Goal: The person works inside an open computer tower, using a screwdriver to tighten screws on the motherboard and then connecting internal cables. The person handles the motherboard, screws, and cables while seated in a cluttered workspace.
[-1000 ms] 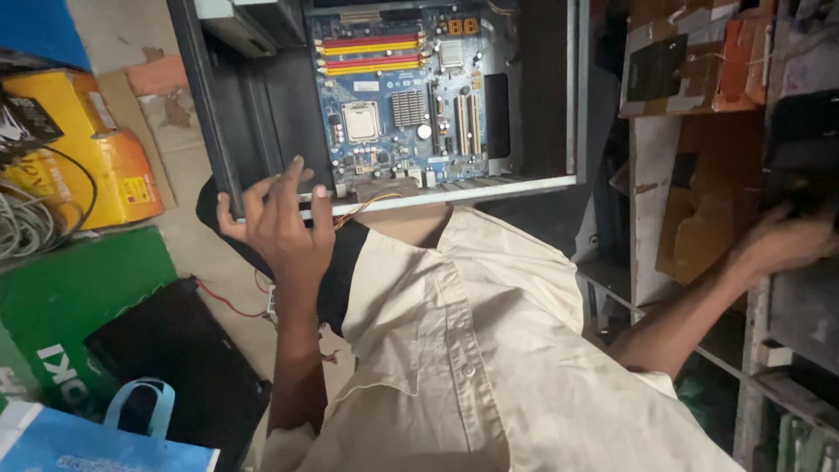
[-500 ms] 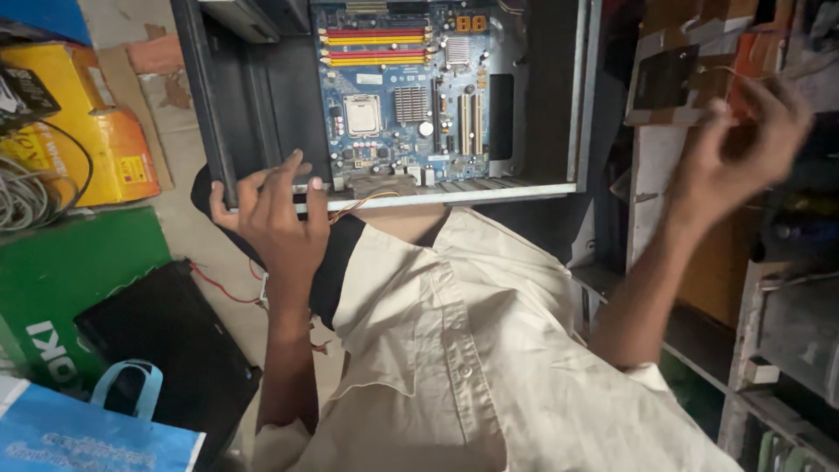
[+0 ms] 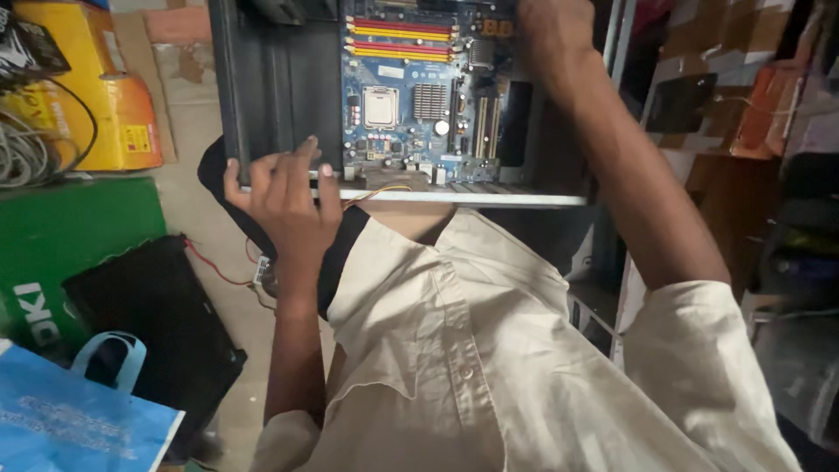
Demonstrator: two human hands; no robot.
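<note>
An open black computer case (image 3: 280,96) rests on my lap, its side off. Inside it sits a blue motherboard (image 3: 419,96) with red and yellow memory slots, a bare processor socket and a small heatsink. My left hand (image 3: 284,197) grips the case's near metal edge, fingers curled over the rim. My right hand (image 3: 551,35) reaches over the top right corner of the motherboard, at the frame's upper edge; its fingers are partly cut off, so what it touches is unclear. My cream shirt (image 3: 472,350) fills the lower middle.
Left of me stand a yellow box (image 3: 105,105) with grey cables, a green box (image 3: 70,245), a black flat panel (image 3: 149,323) and a blue bag (image 3: 79,419). Cluttered shelves with cardboard and dark parts (image 3: 725,114) rise on the right.
My right hand left the shelf on the right, swung up and across, and now sits over the motherboard's top right corner. My left hand stayed on the case edge.
</note>
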